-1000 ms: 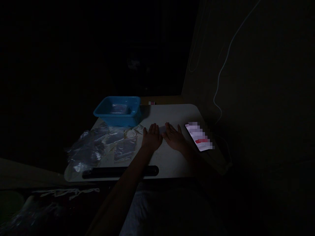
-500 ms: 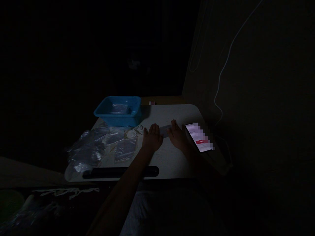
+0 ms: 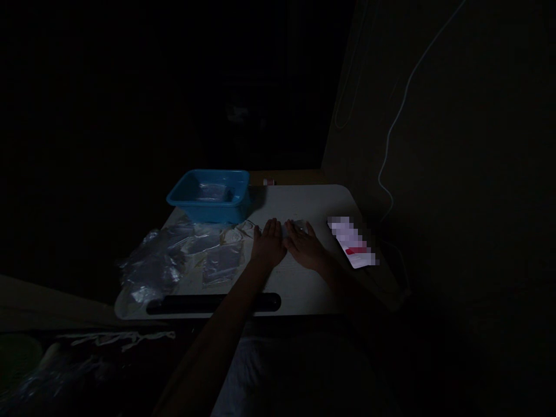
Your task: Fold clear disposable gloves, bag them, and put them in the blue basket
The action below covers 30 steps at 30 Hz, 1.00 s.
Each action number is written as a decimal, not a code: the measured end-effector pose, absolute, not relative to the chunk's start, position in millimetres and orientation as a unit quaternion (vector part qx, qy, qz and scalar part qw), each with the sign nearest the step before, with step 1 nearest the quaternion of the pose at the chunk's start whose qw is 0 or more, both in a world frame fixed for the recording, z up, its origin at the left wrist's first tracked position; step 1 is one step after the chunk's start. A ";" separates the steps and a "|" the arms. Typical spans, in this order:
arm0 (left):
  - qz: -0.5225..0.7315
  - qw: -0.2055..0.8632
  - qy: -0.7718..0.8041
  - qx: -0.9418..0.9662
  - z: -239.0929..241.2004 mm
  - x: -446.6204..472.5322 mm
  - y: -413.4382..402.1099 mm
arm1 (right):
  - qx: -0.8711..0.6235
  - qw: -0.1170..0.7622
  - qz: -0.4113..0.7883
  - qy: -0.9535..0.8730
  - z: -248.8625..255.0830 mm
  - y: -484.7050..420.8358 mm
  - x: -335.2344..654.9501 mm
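Note:
My left hand (image 3: 268,246) lies flat on the white table (image 3: 299,200), fingers stretched forward. Right beside it, my right hand (image 3: 304,246) also rests flat with its fingers spread. Beneath the two hands is a small clear plastic bag (image 3: 299,225); only its far edge shows, the rest being covered. To the left of my left hand lies another flat clear bag (image 3: 222,263). Beyond that, a loose heap of crumpled clear plastic bags (image 3: 152,266) spreads over the table's left side.
A blue plastic basin (image 3: 208,211) with clear packets (image 3: 212,192) inside stands at the back left. A lit phone (image 3: 354,243) lies at the right edge. Along the front edge runs a black ledge (image 3: 195,304). A white cable (image 3: 402,107) hangs down the right wall.
My right hand has slid left across the small bag, close up to my left hand, hiding more of it. My left hand stays in place.

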<state>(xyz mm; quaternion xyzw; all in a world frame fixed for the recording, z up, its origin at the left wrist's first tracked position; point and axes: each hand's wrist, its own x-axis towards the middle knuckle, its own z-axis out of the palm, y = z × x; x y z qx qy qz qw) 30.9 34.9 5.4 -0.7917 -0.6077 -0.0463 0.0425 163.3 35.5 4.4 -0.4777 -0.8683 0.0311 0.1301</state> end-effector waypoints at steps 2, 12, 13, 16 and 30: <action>-0.046 0.044 -0.608 -0.792 6.0 31.0 34.8 | -0.492 0.126 0.029 -0.861 5.6 34.8 163.4; -0.049 0.044 -0.608 -0.792 7.6 31.5 33.8 | -0.551 0.126 0.025 -0.825 4.0 34.9 163.0; -0.050 0.044 -0.607 -0.792 7.5 31.5 33.9 | -0.553 0.127 0.026 -0.823 4.1 34.9 162.7; -0.052 0.042 -0.607 -0.792 7.1 31.6 34.3 | -0.560 0.135 0.029 -0.817 3.9 35.3 162.3; -0.061 0.040 -0.608 -0.790 8.0 32.7 33.8 | -0.600 0.188 0.025 -0.777 -0.8 43.5 168.0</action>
